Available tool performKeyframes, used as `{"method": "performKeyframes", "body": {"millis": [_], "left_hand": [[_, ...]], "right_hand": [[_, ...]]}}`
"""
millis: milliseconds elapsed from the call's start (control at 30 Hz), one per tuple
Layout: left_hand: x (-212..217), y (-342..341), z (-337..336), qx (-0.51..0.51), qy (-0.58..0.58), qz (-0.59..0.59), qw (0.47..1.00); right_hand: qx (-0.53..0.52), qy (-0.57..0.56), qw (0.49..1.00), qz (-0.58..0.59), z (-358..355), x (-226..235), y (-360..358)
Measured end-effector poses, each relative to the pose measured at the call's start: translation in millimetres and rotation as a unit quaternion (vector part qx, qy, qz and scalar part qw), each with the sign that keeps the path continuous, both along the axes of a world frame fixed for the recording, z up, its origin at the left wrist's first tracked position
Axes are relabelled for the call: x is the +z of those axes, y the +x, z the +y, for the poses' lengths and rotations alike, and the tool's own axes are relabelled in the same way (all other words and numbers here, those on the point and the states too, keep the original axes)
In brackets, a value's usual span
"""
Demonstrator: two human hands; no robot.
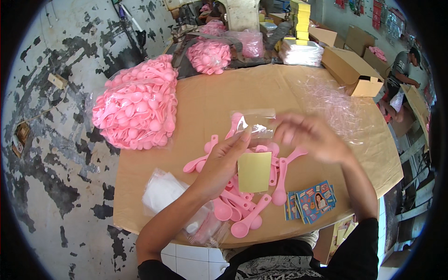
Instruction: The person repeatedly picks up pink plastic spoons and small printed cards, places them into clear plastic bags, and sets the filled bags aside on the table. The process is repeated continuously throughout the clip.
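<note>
My left hand [227,156] is closed on a small clear plastic bag [257,122], pinched between thumb and fingers above the middle of the table. Just under that hand is a plain yellow card [254,172]; whether it is held or resting on the spoons I cannot tell. My right hand [310,137] is at the bag's right edge, its fingers smeared by motion. Loose pink measuring spoons [252,218] lie in a heap beneath both hands. Blue printed cards [316,201] are stacked by my right forearm. Empty clear bags [163,193] lie partly under my left forearm.
A big clear sack of pink spoons [135,105] stands at the far left, a smaller one [208,56] behind it. Thin clear plastic strips [329,102] lie at the right, near a cardboard box [352,70]. Another person [403,70] sits at the far right.
</note>
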State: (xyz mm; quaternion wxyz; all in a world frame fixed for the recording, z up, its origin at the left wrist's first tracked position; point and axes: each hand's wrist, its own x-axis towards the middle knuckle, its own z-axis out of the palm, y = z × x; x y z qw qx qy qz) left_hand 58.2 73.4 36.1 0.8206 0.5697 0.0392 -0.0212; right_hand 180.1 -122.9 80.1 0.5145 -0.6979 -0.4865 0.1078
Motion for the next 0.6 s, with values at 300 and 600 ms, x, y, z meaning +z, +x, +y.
{"method": "performKeyframes", "body": {"millis": [300,600], "left_hand": [[-8.7,4.3,-1.9,0.006,-0.023,-0.013,1.0],[4.1,-3.2,-12.1,-0.023,-0.027,-0.064,0.997]], "right_hand": [[0.0,0.03,0.985,0.172,18.9,-49.3,-13.4],[0.019,0.013,0.982,0.188,3.2,-31.8,-8.8]]}}
